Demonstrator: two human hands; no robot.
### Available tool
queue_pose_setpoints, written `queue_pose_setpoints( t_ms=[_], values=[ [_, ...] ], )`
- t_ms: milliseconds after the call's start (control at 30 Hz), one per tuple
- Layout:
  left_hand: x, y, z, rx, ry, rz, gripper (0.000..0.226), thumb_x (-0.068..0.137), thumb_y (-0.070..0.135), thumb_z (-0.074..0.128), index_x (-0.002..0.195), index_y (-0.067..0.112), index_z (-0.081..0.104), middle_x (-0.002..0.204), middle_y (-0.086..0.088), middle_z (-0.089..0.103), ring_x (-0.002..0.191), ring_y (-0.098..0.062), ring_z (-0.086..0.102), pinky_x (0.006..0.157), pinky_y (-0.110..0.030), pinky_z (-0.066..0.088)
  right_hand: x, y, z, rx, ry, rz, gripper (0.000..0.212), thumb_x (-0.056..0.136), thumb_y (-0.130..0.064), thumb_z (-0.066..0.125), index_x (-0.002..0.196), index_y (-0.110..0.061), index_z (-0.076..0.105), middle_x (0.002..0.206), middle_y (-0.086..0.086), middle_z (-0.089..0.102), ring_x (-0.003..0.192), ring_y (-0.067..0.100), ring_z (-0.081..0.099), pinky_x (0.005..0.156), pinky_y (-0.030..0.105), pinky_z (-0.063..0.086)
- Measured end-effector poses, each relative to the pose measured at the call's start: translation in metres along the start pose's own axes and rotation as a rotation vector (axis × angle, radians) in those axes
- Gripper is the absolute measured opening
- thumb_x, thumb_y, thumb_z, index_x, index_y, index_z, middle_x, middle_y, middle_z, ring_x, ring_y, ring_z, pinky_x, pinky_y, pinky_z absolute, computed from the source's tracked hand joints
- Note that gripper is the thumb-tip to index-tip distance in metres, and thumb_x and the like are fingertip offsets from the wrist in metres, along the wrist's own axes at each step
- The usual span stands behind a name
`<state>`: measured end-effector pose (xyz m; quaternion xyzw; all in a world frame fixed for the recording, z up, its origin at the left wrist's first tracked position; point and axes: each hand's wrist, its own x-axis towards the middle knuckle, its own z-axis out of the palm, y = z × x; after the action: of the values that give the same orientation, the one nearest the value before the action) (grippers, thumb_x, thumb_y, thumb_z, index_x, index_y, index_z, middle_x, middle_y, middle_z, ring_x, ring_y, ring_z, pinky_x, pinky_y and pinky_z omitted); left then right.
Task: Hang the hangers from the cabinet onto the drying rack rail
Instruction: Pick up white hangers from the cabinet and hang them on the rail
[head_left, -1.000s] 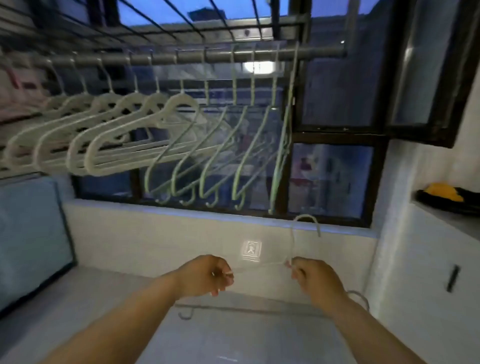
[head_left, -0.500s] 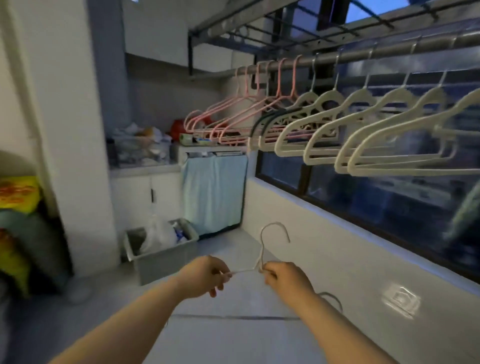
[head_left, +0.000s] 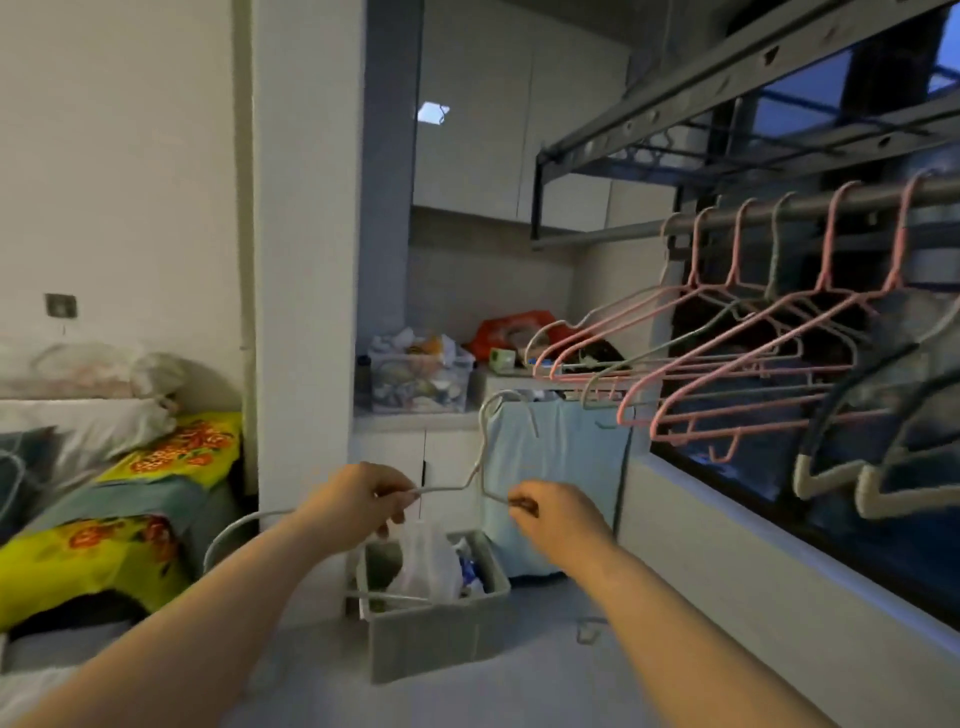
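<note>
Head view: a wire hanger (head_left: 481, 447) is pinched at either shoulder by the left hand (head_left: 358, 501) and right hand (head_left: 556, 514), well below the rail (head_left: 810, 208), and is judged best raised hook-upright onto a free gap beside the pink hangers (head_left: 829, 249).

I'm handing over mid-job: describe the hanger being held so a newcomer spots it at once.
Start from the drying rack rail at upper right, then drop to the centre, above the grey bin on the floor. There the left hand and right hand each pinch a shoulder of a pale wire hanger, hook up. Unlike the pink hangers on the rail, it hangs from nothing.
</note>
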<state>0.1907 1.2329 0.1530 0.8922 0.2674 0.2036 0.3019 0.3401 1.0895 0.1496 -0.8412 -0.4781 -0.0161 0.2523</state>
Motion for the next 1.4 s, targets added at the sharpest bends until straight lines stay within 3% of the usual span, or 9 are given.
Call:
queue_pose_setpoints(
  t_ms=[233,433,533,600,767,933,1033,1267,1400],
  values=[
    [0.077,-0.022,-0.034,0.042,0.088,0.010,0.020,0.093,0.023,0.050,0.104,0.014,0.063,0.071,0.008,0.057,0.061,-0.006,0.055,0.053,-0.016,0.039,0.086,-0.009,-0.001,-0.052,0.031,-0.023,0.029,0.096,-0.016,0.042,0.118,-0.014,0.060,0.121,0.008,0.063,0.110,0.025,0.057,0.090,0.031,0.046],
    [0.191,-0.033,-0.062,0.108,0.076,0.138,0.028,0.093,0.021,0.050,0.066,0.020,0.057,0.064,0.009,0.057,0.048,0.000,0.057,0.049,-0.018,0.043,0.168,-0.021,-0.009,-0.067,0.198,0.073,0.029,0.096,-0.016,0.041,0.120,-0.012,0.059,0.122,0.011,0.062,0.112,0.028,0.056,0.093,0.034,0.046],
    [0.244,-0.028,-0.078,0.155,0.069,0.225,0.021,0.092,0.018,0.051,0.079,0.011,0.066,0.063,0.010,0.054,0.035,0.009,0.052,0.051,-0.018,0.043,0.212,-0.043,-0.022,-0.037,0.341,0.109,0.029,0.095,-0.012,0.043,0.118,-0.009,0.061,0.122,0.015,0.062,0.114,0.031,0.055,0.095,0.034,0.044],
    [0.275,-0.021,-0.084,0.190,0.078,0.305,0.018,0.091,0.018,0.052,0.089,0.009,0.069,0.061,0.010,0.055,0.039,0.002,0.053,0.055,-0.021,0.043,0.238,-0.058,-0.037,0.016,0.451,0.127,0.028,0.092,-0.007,0.046,0.114,-0.008,0.064,0.120,0.015,0.063,0.112,0.030,0.056,0.092,0.031,0.042],
    [0.327,-0.001,-0.084,0.189,0.076,0.394,0.017,0.091,0.021,0.052,0.083,0.017,0.067,0.057,0.014,0.056,0.040,0.001,0.054,0.055,-0.020,0.045,0.269,-0.088,-0.061,-0.011,0.521,0.143,0.028,0.091,-0.008,0.048,0.114,-0.012,0.063,0.124,0.011,0.059,0.112,0.024,0.056,0.098,0.030,0.042],
    [0.350,0.026,-0.079,0.112,0.070,0.483,0.018,0.090,0.017,0.051,0.086,0.016,0.069,0.061,0.006,0.057,0.050,-0.007,0.055,0.050,-0.020,0.040,0.265,-0.087,-0.102,-0.245,0.538,0.201,0.026,0.093,-0.011,0.048,0.113,-0.012,0.063,0.120,0.008,0.061,0.112,0.022,0.056,0.098,0.032,0.043],
    [0.358,0.048,-0.076,0.092,0.065,0.508,0.021,0.091,0.022,0.051,0.094,0.013,0.070,0.071,-0.002,0.059,0.065,-0.021,0.058,0.063,-0.028,0.045,0.252,-0.068,-0.143,-0.447,0.589,0.302,0.027,0.093,-0.012,0.047,0.116,-0.016,0.060,0.122,0.006,0.058,0.112,0.022,0.055,0.095,0.032,0.042],
    [0.369,0.105,-0.064,0.075,0.157,0.591,0.024,0.094,0.023,0.047,0.102,0.014,0.067,0.080,-0.002,0.058,0.077,-0.021,0.057,0.064,-0.031,0.040,0.227,-0.019,-0.221,-0.730,0.619,0.575,0.037,0.094,-0.023,0.049,0.130,-0.021,0.046,0.125,0.010,0.052,0.109,0.026,0.053,0.093,0.039,0.046],
    [0.374,0.131,-0.052,0.100,0.193,0.594,0.024,0.095,0.020,0.045,0.106,0.015,0.066,0.082,-0.003,0.057,0.074,-0.021,0.053,0.063,-0.031,0.039,0.227,0.000,-0.236,-0.896,0.578,0.619,0.049,0.094,-0.028,0.048,0.140,-0.021,0.033,0.137,0.010,0.044,0.125,0.029,0.042,0.101,0.041,0.037]
  ],
)
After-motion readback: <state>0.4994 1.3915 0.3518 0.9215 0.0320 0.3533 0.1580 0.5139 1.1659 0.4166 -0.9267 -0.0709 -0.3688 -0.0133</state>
